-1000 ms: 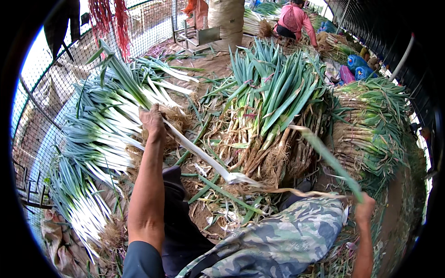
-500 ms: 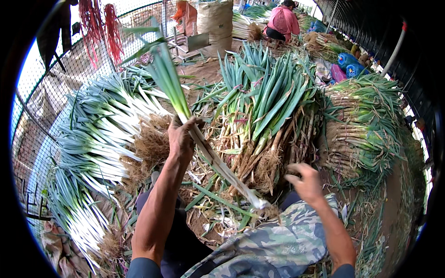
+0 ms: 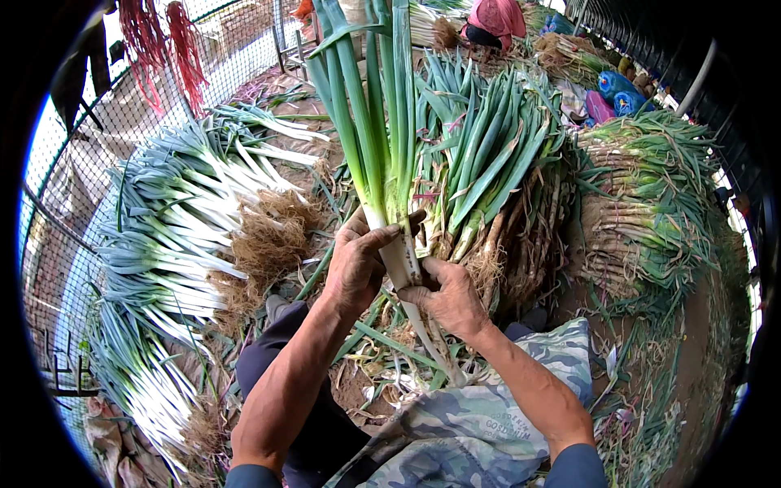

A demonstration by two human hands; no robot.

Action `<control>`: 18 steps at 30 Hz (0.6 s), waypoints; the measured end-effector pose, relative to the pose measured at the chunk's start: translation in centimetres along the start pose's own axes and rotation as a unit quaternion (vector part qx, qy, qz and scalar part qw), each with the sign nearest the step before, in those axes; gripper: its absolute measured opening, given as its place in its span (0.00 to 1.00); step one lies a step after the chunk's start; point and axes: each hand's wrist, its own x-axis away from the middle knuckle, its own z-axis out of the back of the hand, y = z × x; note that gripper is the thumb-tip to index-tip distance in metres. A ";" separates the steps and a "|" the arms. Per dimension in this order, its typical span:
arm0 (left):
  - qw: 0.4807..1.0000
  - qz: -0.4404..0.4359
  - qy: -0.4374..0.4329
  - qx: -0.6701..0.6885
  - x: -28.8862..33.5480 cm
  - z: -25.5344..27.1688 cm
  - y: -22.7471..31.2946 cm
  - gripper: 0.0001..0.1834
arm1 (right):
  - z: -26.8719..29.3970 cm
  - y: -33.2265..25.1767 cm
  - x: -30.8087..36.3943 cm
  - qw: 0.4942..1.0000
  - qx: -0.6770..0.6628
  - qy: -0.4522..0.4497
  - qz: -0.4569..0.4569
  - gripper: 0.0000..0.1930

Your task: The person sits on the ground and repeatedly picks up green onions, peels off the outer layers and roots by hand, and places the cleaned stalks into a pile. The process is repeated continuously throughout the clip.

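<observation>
A large green onion (image 3: 376, 167) stands nearly upright in front of me, its green leaves fanned at the top and its pale shaft running down to the cloth over my lap. My left hand (image 3: 355, 256) is closed round it where the leaves meet the white shaft. Just below and to the right, my right hand (image 3: 451, 301) pinches the shaft's outer layer with thumb and fingers. Behind it lie unpeeled green onions (image 3: 480, 171) with brown, dry skins and roots.
White-shafted green onions (image 3: 191, 244) are heaped at the left by a mesh fence (image 3: 73, 187). Another pile (image 3: 643, 203) lies right. Camouflage cloth (image 3: 488, 431) covers my lap. Red ties (image 3: 189, 65) hang upper left. A person in pink (image 3: 496, 20) is at the back.
The green onion has swung from a slant to nearly upright, its leaves now spread. My right hand, empty and apart before, has moved up and left and taken hold of the shaft.
</observation>
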 end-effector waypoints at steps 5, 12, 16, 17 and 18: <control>0.999 0.014 0.002 -0.035 -0.4 1.4 0.3 0.20 | 0.2 0.2 0.4 0.999 0.020 0.031 0.029 0.13; 0.997 -0.011 0.061 -0.053 -0.2 1.3 0.2 0.18 | 0.4 -0.2 1.1 0.967 0.142 0.163 0.133 0.11; 0.997 -0.010 0.066 -0.039 -0.1 1.0 -0.1 0.18 | 1.9 0.8 0.9 0.988 0.042 0.144 0.024 0.11; 0.998 -0.009 0.061 -0.034 -0.1 0.9 -0.1 0.18 | 2.1 0.8 0.8 0.988 0.005 0.148 0.032 0.11; 0.998 -0.007 0.049 -0.028 -0.2 0.9 -0.2 0.18 | 2.3 0.8 0.8 0.989 -0.017 0.144 0.043 0.10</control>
